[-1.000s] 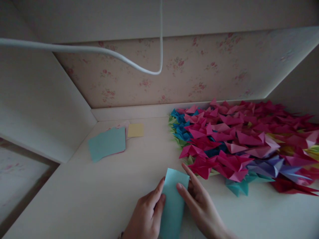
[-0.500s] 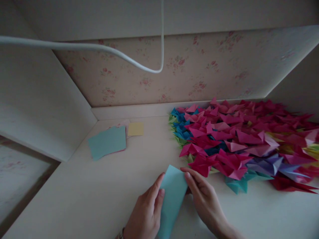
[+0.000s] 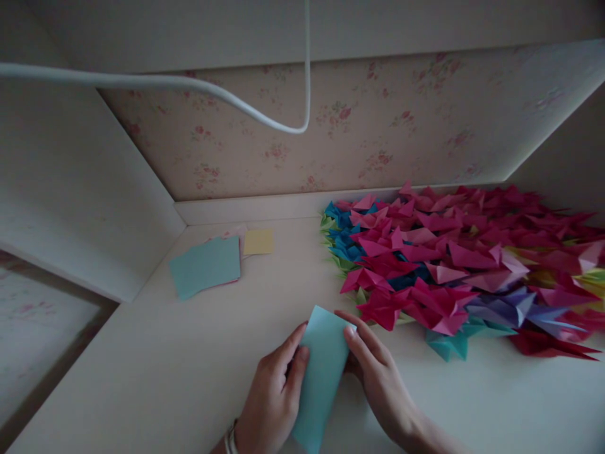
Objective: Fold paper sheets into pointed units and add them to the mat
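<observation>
A long strip of light turquoise paper (image 3: 322,375), which looks folded, is held between my hands over the near part of the table. My left hand (image 3: 276,391) grips its left edge, thumb on top and fingers partly hidden beneath. At the upper right corner, my right hand (image 3: 378,372) pinches the paper between thumb and fingers. Just beyond lies a dense spread of folded origami paper pieces (image 3: 439,252), mostly pink and magenta, with some blue, purple, yellow, green and red ones.
Turquoise paper sheets (image 3: 208,266) lie on the white table (image 3: 189,366) at the left, beside a small yellow paper square (image 3: 258,241). A white cable (image 3: 203,84) hangs across the upper view. Floral wallpaper (image 3: 340,139) and white panels (image 3: 85,157) enclose the table.
My right thumb has come onto the paper's upper right corner, where the hand now grips from above and behind. The paper and both hands have shifted slightly up and left.
</observation>
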Demonstrator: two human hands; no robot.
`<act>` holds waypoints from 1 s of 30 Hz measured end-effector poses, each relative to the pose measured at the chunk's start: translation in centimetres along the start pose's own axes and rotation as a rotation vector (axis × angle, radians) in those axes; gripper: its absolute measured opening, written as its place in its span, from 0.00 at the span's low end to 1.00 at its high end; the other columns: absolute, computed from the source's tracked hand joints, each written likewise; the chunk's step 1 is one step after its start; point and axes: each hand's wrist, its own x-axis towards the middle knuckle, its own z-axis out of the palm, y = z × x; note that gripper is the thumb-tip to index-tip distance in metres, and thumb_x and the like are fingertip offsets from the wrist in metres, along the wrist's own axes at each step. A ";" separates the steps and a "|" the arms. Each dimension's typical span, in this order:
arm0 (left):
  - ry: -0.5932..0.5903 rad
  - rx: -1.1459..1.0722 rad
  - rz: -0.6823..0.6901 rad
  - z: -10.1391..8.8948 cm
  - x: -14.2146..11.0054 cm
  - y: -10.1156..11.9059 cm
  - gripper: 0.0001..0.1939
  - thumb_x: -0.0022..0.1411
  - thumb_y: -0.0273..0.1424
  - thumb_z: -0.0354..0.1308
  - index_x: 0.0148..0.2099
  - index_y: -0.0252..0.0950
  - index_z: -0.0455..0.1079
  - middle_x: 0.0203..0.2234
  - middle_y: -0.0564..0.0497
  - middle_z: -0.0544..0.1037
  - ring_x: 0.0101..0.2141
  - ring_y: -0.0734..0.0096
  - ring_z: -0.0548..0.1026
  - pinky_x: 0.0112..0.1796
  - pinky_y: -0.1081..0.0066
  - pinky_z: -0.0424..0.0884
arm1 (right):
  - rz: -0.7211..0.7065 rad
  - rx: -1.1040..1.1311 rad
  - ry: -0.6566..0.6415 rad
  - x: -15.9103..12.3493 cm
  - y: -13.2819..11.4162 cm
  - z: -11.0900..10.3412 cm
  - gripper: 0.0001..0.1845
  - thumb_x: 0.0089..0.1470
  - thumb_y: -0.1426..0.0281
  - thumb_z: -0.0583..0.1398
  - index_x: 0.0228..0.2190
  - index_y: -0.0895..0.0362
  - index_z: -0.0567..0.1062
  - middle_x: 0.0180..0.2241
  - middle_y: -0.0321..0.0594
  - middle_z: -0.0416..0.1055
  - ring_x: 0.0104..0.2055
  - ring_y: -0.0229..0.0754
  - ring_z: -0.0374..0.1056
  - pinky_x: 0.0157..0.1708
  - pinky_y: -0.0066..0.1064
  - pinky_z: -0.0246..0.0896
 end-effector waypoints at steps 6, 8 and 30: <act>0.100 0.033 0.051 0.0 0.1 -0.5 0.19 0.72 0.32 0.48 0.59 0.33 0.70 0.51 0.42 0.80 0.49 0.63 0.80 0.49 0.73 0.76 | -0.014 -0.055 -0.163 0.0 -0.5 1.7 0.19 0.57 0.54 0.63 0.40 0.57 0.78 0.31 0.38 0.75 0.34 0.41 0.68 0.34 0.29 0.65; 0.103 0.048 0.064 0.1 0.0 -0.7 0.19 0.72 0.31 0.48 0.60 0.33 0.70 0.52 0.42 0.80 0.50 0.63 0.79 0.49 0.73 0.75 | -0.048 -0.051 -0.155 0.3 -0.1 2.1 0.18 0.57 0.55 0.64 0.38 0.58 0.78 0.32 0.38 0.75 0.36 0.42 0.67 0.38 0.29 0.64; 0.033 0.076 0.102 0.2 0.0 -1.2 0.20 0.72 0.29 0.48 0.62 0.33 0.67 0.52 0.42 0.80 0.50 0.65 0.79 0.50 0.74 0.74 | -0.102 -0.103 0.060 1.9 0.8 0.0 0.28 0.54 0.46 0.61 0.20 0.58 0.69 0.19 0.33 0.62 0.22 0.37 0.57 0.22 0.28 0.54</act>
